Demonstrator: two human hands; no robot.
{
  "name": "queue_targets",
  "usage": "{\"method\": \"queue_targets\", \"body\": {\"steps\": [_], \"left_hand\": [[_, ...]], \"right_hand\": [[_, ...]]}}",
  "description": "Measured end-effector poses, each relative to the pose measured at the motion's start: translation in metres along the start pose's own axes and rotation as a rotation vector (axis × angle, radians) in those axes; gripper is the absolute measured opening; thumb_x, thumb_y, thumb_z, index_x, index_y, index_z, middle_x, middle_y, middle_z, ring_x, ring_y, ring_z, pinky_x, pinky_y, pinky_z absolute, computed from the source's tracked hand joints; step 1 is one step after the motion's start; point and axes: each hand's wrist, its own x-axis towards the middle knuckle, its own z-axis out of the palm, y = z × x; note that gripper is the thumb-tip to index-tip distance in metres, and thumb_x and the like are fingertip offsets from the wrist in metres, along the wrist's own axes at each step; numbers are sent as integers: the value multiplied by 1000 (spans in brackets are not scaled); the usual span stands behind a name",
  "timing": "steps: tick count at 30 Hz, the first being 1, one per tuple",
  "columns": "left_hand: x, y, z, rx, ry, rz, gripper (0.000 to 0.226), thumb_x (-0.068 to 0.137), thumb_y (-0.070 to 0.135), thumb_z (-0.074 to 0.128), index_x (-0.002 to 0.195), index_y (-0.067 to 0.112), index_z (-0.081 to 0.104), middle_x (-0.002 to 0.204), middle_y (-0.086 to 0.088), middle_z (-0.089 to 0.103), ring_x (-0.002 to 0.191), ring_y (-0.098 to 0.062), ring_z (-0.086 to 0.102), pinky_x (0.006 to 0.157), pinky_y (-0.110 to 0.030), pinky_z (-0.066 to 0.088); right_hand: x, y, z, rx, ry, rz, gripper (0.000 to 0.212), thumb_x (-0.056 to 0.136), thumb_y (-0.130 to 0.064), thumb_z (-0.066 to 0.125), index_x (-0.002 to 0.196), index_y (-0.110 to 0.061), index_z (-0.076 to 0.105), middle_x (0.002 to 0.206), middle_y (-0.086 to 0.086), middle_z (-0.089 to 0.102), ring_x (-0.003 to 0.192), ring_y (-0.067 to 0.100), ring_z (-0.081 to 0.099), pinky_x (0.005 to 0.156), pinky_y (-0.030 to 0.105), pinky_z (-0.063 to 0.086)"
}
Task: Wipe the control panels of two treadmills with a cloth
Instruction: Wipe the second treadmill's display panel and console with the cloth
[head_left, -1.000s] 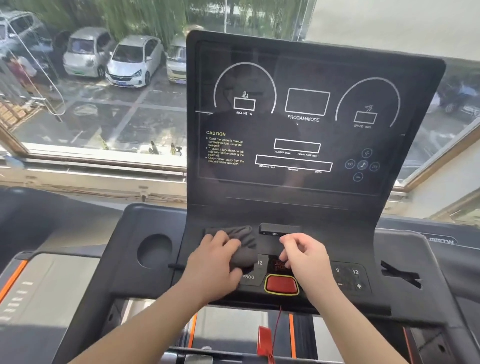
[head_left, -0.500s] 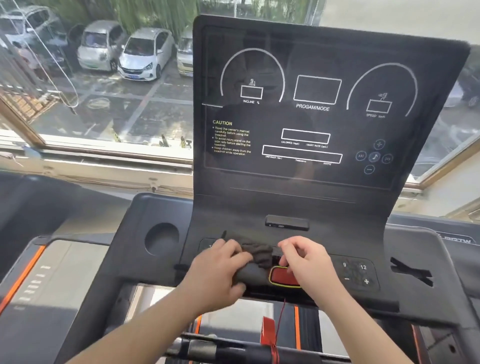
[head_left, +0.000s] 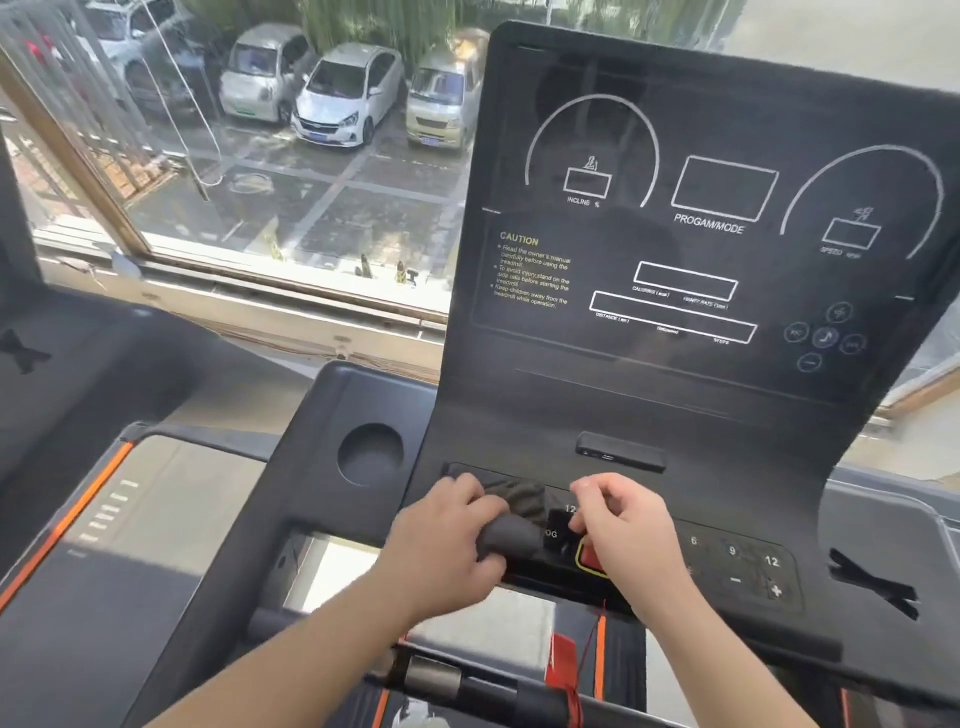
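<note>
Cloth (head_left: 514, 512), dark and bunched, lies on the left part of the button panel (head_left: 810, 571), at nine o'clock from the red button (head_left: 588, 560), gripped and pressed down by the left hand (head_left: 447, 540). The right hand (head_left: 623, 530) sits over that button with fingers curled; whether it pinches anything I cannot tell. To wipe well, spread the cloth flatter under firm, even pressure, sweep toward three o'clock across the number keys (head_left: 732, 551), and pass lightly over the red button.
</note>
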Motion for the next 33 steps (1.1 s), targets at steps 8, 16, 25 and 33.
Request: {"method": "queue_targets", "body": {"steps": [8, 16, 25, 33], "left_hand": [[50, -5, 7, 70, 177, -277, 52, 85, 44, 57, 136, 31, 55, 135, 6, 51, 110, -26, 47, 88, -41, 52], [-1, 21, -19, -330, -245, -74, 34, 75, 36, 58, 108, 37, 67, 102, 16, 63, 97, -10, 59, 82, -32, 55], [5, 9, -84, -1158, -323, -389, 30, 78, 36, 66, 102, 19, 74, 93, 0, 71, 89, -16, 67, 81, -36, 49], [20, -3, -84, -902, -104, -364, 14, 101, 40, 64, 109, 34, 75, 101, 14, 78, 98, -5, 73, 91, -32, 58]], "right_hand": [[-8, -1, 1, -56, 47, -102, 23, 100, -22, 59, 80, -22, 70, 69, 8, 69, 48, 14, 52, 56, 30, 49], [-13, 16, 7, -123, -42, -216, 43, 88, 1, 60, 103, -38, 70, 98, -12, 71, 87, 4, 64, 74, 22, 52], [-17, -19, -6, 231, -577, -21, 25, 77, -11, 72, 101, -4, 66, 86, 11, 70, 80, 23, 63, 72, 34, 52], [-7, -31, 2, 129, -338, 101, 7, 95, -17, 74, 100, -13, 77, 97, 10, 81, 86, 21, 76, 73, 32, 58]]}}
